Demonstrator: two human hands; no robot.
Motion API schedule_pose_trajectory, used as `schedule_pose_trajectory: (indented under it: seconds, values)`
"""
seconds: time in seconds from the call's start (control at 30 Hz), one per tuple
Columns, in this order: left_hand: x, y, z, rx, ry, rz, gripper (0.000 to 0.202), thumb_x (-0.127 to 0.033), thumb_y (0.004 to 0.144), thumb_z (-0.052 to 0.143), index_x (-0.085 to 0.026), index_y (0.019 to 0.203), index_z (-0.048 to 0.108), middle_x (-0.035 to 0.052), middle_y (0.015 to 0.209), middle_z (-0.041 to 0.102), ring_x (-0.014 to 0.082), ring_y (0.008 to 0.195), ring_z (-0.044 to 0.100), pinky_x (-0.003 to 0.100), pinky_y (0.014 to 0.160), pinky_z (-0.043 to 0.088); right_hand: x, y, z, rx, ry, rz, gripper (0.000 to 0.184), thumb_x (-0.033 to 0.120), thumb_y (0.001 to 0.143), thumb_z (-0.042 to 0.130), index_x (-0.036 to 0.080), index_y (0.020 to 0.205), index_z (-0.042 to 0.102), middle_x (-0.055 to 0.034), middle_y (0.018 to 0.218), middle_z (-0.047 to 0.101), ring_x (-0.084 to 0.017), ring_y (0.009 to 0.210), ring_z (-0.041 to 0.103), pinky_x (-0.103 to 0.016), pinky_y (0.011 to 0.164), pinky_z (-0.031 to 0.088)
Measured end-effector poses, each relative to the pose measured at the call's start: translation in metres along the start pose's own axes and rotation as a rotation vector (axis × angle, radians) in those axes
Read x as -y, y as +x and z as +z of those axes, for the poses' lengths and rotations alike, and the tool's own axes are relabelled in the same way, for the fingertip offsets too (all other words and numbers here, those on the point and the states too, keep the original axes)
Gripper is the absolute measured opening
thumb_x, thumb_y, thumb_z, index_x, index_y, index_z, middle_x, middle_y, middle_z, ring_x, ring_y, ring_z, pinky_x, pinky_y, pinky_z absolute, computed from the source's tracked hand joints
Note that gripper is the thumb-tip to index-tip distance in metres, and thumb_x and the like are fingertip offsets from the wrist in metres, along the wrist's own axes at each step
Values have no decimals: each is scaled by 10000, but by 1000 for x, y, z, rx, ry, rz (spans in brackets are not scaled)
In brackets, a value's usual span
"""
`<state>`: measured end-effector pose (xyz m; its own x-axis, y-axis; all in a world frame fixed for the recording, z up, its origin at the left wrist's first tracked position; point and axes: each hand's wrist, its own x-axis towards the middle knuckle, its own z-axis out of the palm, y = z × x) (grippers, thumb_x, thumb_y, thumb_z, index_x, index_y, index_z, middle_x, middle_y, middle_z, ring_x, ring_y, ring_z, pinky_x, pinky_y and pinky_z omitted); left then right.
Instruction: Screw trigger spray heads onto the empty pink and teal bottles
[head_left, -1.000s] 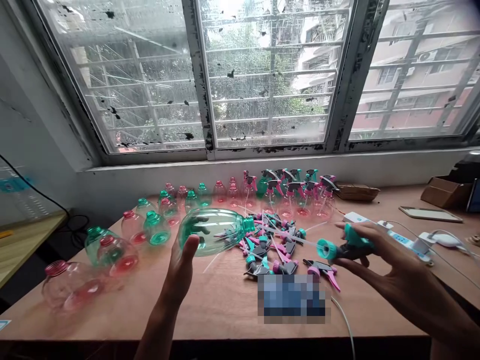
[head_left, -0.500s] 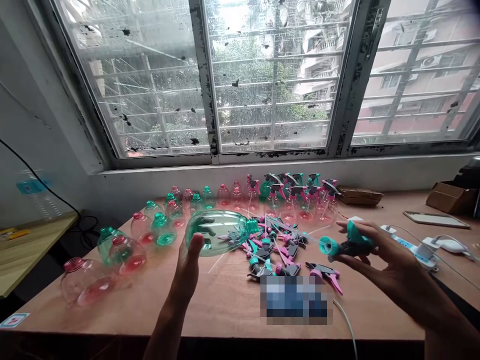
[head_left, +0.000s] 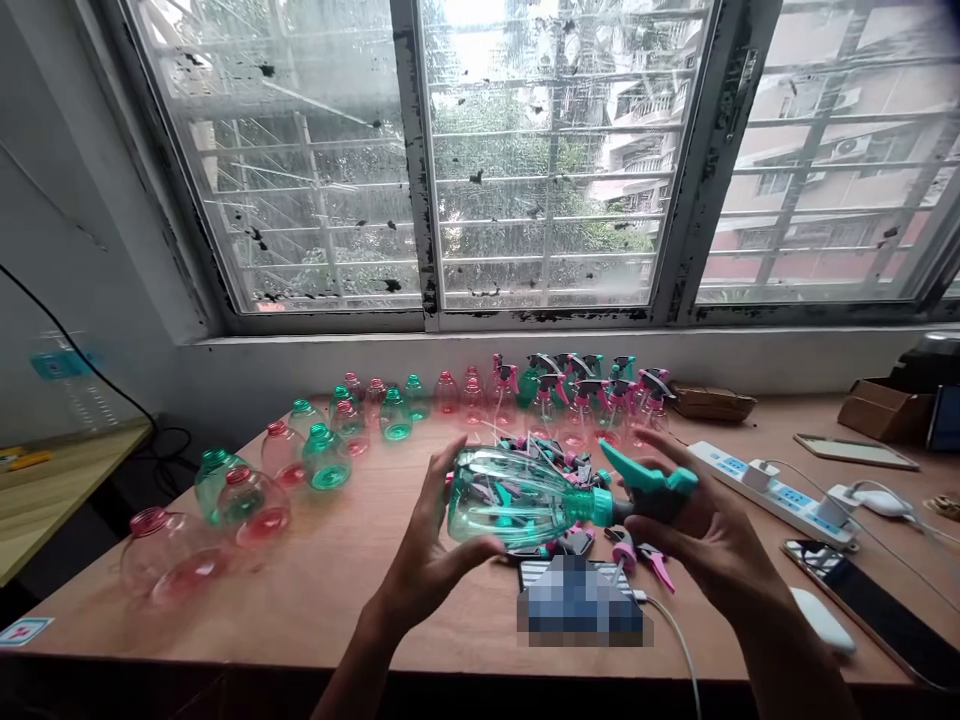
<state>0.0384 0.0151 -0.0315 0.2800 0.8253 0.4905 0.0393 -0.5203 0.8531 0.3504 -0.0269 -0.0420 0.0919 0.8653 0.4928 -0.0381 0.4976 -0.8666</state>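
My left hand (head_left: pixel 431 545) grips a clear green plastic bottle (head_left: pixel 517 497) lying on its side above the wooden table (head_left: pixel 337 590). My right hand (head_left: pixel 705 525) holds a teal spray trigger head (head_left: pixel 645 483) whose collar meets the bottle's neck. The trigger's tube is inside the bottle. Behind the bottle lies a heap of loose pink and teal trigger heads (head_left: pixel 555 455).
Empty pink and green bottles (head_left: pixel 322 455) stand at the left and back. Finished spray bottles (head_left: pixel 592 395) line the wall under the window. A power strip (head_left: pixel 772 480), phones (head_left: pixel 885 600), a white mouse (head_left: pixel 821 620), a cardboard box (head_left: pixel 881 405) and a blurred patch (head_left: pixel 577 600) are on the right and front.
The hands came together: the bottle moved right and the trigger head moved left. The tube went into the bottle and the collar reached the neck.
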Motion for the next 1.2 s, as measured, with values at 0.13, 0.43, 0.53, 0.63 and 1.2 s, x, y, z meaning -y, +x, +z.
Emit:
schedule_pose_trajectory:
  seconds: [0.13, 0.43, 0.53, 0.63, 1.2]
  values:
    - [4, -7, 3, 89, -14, 96, 1099, -460, 875, 932, -460, 1737, 250, 111, 1816, 353, 396, 1639, 426, 580, 1335, 413, -9, 8, -4, 147, 25, 166, 485, 601, 918, 872, 270, 1272, 845, -124, 1104, 848, -284, 863, 822, -380, 721, 727]
    - [-17, -7, -10, 164, 309, 349, 1094, -225, 914, 856, -454, 1766, 208, 96, 1845, 249, 420, 1738, 182, 607, 1376, 321, -5, 5, 26, 189, -135, 253, 413, 396, 757, 1013, 251, 1120, 878, 24, 762, 747, -216, 668, 722, -346, 630, 648]
    - [-18, -8, -11, 162, 357, 263, 1079, -244, 952, 821, -500, 1760, 153, 65, 1884, 163, 418, 1749, 138, 645, 1375, 293, -1, 4, 30, 135, -289, -44, 311, 277, 805, 961, 276, 1098, 856, -9, 954, 810, -244, 841, 783, -349, 753, 667]
    - [-15, -8, -6, 89, 272, 108, 1177, -365, 897, 908, -521, 1755, 118, 92, 1870, 240, 457, 1643, 420, 685, 1309, 412, 5, 1, 28, 123, -415, -348, 328, 176, 869, 906, 290, 1162, 815, -41, 1057, 847, -261, 940, 815, -347, 824, 675]
    - [-18, -5, 2, -13, 184, 106, 1015, -419, 799, 980, -318, 1675, 478, 146, 1661, 580, 425, 1476, 621, 544, 1226, 562, -6, -9, 34, -18, -420, -396, 260, 352, 897, 930, 342, 1142, 842, -32, 1048, 902, -302, 917, 859, -377, 804, 695]
